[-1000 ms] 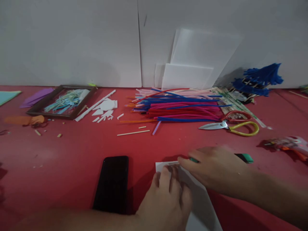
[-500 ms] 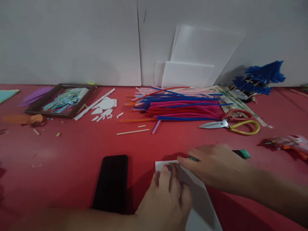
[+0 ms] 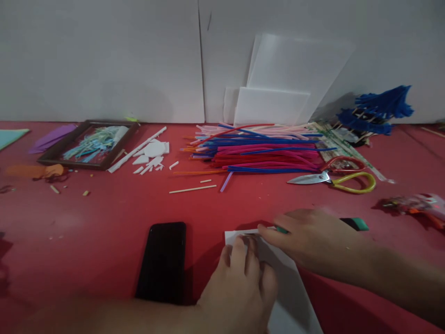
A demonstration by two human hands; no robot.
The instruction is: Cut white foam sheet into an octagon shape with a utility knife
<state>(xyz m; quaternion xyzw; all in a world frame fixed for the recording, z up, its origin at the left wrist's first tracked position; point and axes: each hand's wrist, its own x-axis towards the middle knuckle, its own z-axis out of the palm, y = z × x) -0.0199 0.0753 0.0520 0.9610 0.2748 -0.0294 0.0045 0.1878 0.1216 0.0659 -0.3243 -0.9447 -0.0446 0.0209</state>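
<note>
A white board (image 3: 290, 294) lies on the red table in front of me. Pressing on its upper left part is my left hand (image 3: 239, 283), fingers spread and bent, tips on the surface. My right hand (image 3: 306, 236) is closed around a green and black utility knife (image 3: 358, 224), its rear end showing beyond the hand. The front of the knife points left, near the board's far edge and just past my left fingertips. The blade is mostly hidden by my fingers. To the left of the board rests a black phone (image 3: 162, 264).
Scissors (image 3: 330, 178) with red and yellow handles lie beyond my right hand. Behind are bundled pipe cleaners (image 3: 264, 153), white scraps (image 3: 153, 150), a brown frame (image 3: 100, 164) and thin sticks (image 3: 193, 189). White sheets (image 3: 271, 106) lean on the wall. A blue fringed model (image 3: 378, 111) stands far right.
My right hand and the knife have shifted slightly to the right along the board's far edge. My left hand stays in nearly the same place.
</note>
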